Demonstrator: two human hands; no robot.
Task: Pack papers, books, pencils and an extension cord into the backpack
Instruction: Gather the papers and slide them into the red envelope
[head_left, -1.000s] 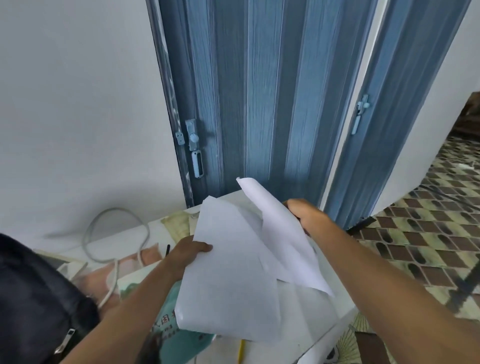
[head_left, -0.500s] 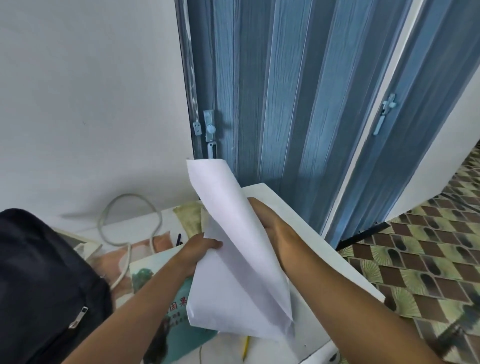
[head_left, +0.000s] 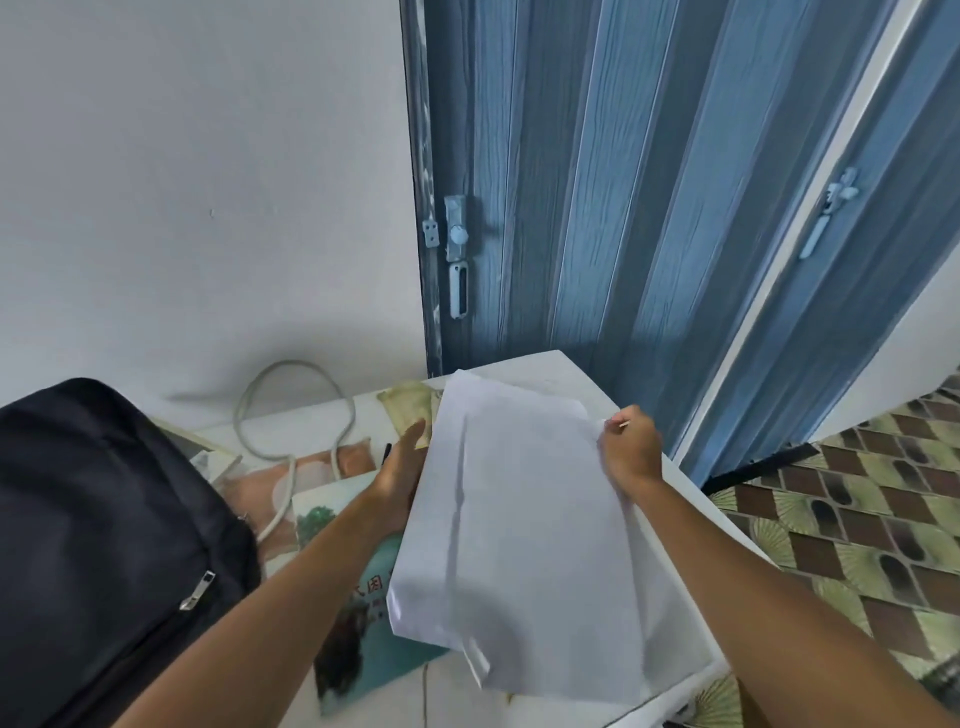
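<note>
Papers (head_left: 524, 530) are held above the white table (head_left: 571, 374) as a loose stack between both hands, long axis running from the near edge of the table toward the blue folding door (head_left: 597, 182), with the far end slightly raised. Right hand (head_left: 631, 447) grips the far right edge of the stack, fingers curled over the sheets. Left hand (head_left: 402, 467) lies along the left edge with fingers nearly straight, pressing or steadying rather than clearly pinching; the fingertips are partly hidden behind the sheets, so the contact underneath cannot be confirmed.

Backpack (head_left: 104, 545) stands at the left of the table, well apart from the stack and nearer the left hand. Its zip pull (head_left: 200, 590) is visible on the side facing the camera; whether the main opening is open cannot be told from this view.

Between stack and backpack lie books (head_left: 353, 597), a pencil (head_left: 385, 453) and the extension cord (head_left: 291, 415), looped against the wall, none yet packed.

Judgement: the stack needs carrying leftward across the books, and its long axis likely wants turning to match the bag's opening. Loose sheets may splay or slip on the way.
</note>
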